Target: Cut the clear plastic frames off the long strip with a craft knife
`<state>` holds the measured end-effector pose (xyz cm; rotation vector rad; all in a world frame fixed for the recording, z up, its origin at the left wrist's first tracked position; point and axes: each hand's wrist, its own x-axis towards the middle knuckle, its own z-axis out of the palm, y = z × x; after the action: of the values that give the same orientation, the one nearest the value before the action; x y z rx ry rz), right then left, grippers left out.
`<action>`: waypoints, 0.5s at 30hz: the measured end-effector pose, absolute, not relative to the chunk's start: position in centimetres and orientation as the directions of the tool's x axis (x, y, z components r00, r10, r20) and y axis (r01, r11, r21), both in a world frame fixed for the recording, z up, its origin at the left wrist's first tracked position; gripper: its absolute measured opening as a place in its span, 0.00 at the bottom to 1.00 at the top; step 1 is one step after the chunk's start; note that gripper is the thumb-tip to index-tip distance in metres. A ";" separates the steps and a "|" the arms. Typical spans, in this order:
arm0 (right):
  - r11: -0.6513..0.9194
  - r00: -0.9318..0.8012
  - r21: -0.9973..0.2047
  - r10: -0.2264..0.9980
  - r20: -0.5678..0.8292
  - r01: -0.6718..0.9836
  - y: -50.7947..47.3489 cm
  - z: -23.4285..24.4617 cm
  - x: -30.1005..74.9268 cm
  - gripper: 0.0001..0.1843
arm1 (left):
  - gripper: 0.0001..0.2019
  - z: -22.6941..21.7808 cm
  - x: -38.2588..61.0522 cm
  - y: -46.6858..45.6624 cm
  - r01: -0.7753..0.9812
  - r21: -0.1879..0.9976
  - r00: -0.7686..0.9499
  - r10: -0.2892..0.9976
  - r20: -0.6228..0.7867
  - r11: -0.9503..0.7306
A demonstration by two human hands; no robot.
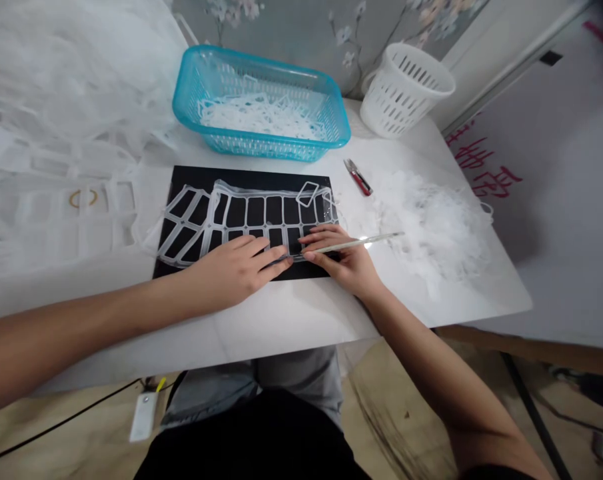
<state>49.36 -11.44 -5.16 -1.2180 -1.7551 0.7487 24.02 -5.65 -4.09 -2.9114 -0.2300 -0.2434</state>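
Note:
A translucent white sheet of joined rectangular frames lies across a black mat. My left hand rests flat on its lower edge, fingers stretched out to the right. My right hand is at the sheet's lower right, closed on a thin pale stick-like tool whose tip is near the left fingertips. One loose rectangular frame lies tilted on the sheet's upper right. The exact contact of the tool's tip is too small to make out.
A blue basket behind the mat holds many white frames. To its right stands a white slotted basket. Red-handled snips lie right of the mat, beside a heap of white scraps. More translucent sheets cover the left side.

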 end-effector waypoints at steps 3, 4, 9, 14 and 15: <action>0.382 -0.196 -0.808 0.924 0.328 0.449 -11.4 -5.0 49.6 0.04 | 0.24 -4.1 24.0 -5.5 0.172 -0.173 0.976 0.144 0.164 -0.970; 0.392 -0.202 -0.800 0.920 0.337 0.455 -11.4 -5.0 49.6 0.04 | 0.24 -4.1 24.0 -5.5 0.174 -0.165 0.976 0.148 0.159 -0.971; 0.406 -0.228 -0.773 0.914 0.336 0.488 -11.4 -4.9 49.7 0.04 | 0.25 -4.1 24.0 -5.3 0.162 -0.152 0.977 0.137 0.164 -0.975; 0.389 -0.267 -0.776 0.919 0.290 0.497 -12.0 -4.8 49.6 0.07 | 0.26 -4.1 24.2 -5.3 0.167 -0.152 0.978 0.143 0.155 -0.974; 0.399 -0.282 -0.763 0.915 0.290 0.510 -12.2 -4.8 49.7 0.08 | 0.26 -4.1 24.3 -5.4 0.174 -0.150 0.977 0.152 0.150 -0.973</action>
<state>49.66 -12.18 -4.81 -1.2175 -1.9307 0.7090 24.25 -5.40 -4.07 -2.9617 -0.2459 -0.2056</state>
